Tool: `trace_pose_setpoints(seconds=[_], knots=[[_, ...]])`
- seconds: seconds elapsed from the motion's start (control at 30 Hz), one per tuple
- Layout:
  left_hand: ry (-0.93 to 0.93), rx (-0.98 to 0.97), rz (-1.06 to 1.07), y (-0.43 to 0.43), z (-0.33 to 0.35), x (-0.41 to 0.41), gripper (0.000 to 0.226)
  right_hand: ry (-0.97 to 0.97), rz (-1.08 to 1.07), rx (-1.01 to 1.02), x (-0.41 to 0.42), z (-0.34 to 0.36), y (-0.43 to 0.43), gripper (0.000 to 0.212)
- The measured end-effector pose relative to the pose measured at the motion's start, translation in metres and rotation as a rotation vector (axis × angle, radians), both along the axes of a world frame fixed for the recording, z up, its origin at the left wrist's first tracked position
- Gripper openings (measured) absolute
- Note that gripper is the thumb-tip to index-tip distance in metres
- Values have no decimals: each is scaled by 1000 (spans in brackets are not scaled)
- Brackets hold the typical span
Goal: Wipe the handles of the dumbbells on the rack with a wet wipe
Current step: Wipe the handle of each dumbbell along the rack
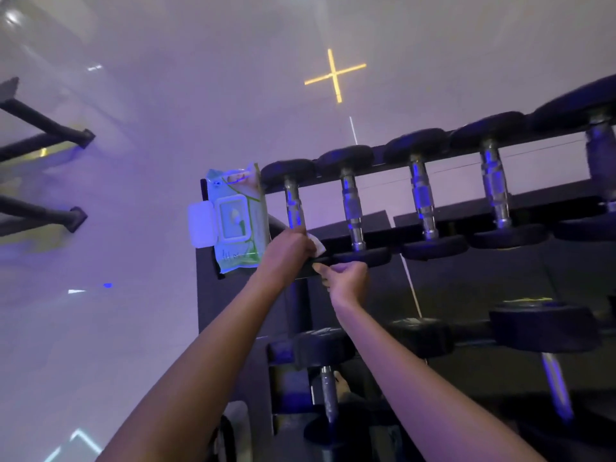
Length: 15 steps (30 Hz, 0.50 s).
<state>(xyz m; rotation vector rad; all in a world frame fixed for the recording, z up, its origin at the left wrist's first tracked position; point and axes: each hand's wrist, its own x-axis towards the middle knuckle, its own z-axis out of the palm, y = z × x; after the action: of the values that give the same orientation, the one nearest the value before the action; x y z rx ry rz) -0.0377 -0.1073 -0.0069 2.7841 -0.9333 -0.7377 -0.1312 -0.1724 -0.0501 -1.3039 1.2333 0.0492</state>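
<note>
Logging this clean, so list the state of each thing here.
Pack: lid open, on rack end.
Wipe: bunched in left hand.
Left hand: grips wipe at first handle's near end.
Right hand: curled on a near head.
Dumbbells: racked.

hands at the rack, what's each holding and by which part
Left hand holds the bunched wet wipe at the near end of the leftmost dumbbell handle; right hand pinches the edge of its near head.

left hand [290,251]: bare | right hand [346,278]: bare | forearms [213,345]: bare, uncovered to frame edge
</note>
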Motion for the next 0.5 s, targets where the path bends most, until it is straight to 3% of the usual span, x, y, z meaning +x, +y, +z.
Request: trace_pose_setpoints(seconds=[0.03, 0.07, 0.13, 0.17, 0.3, 0.5], knots=[[12, -42, 119, 4, 4, -6, 14, 5, 0, -3, 1, 1, 0, 28], [13, -71, 265, 6, 9, -12, 26, 9, 0, -7, 1, 2, 1, 27], [-22, -69, 422, 8, 11, -20, 19, 15, 1, -7, 2, 2, 1, 27], [-51, -36, 423, 6, 13, -23, 7, 18, 0, -3, 2, 3, 1, 28], [-140, 101, 487, 1, 8, -26, 12, 23, 9, 3, 1, 10, -2, 26], [40, 35, 554, 7, -17, -5, 24, 6, 3, 2, 0, 9, -5, 26]])
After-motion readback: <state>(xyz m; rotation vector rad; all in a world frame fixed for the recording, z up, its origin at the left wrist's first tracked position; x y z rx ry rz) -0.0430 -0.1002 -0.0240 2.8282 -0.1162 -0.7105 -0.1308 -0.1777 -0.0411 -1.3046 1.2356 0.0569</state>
